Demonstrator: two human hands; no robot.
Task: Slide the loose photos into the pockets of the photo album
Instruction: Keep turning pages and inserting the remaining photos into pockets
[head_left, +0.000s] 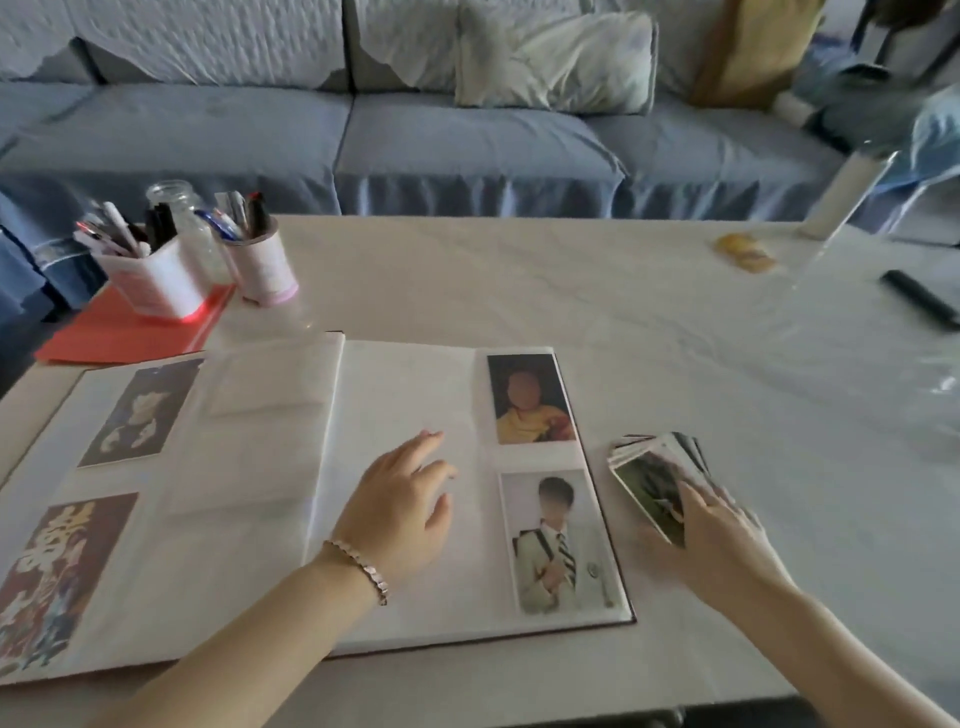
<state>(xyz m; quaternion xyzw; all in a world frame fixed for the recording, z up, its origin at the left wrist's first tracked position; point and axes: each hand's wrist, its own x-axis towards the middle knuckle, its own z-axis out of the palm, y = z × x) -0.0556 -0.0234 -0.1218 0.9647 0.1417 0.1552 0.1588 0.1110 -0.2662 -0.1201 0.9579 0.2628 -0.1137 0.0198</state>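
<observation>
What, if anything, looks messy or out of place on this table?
Nothing spilled or damaged. The loose photos under the right hand are splayed unevenly beside the album; crumpled clear plastic lies at far right.

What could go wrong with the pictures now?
The stack of loose photos is fanned out under the right hand, so it might slide apart, or two photos could lift together. The left hand lies on the empty pockets of the album, so it could get in the way of sliding one in.
</observation>
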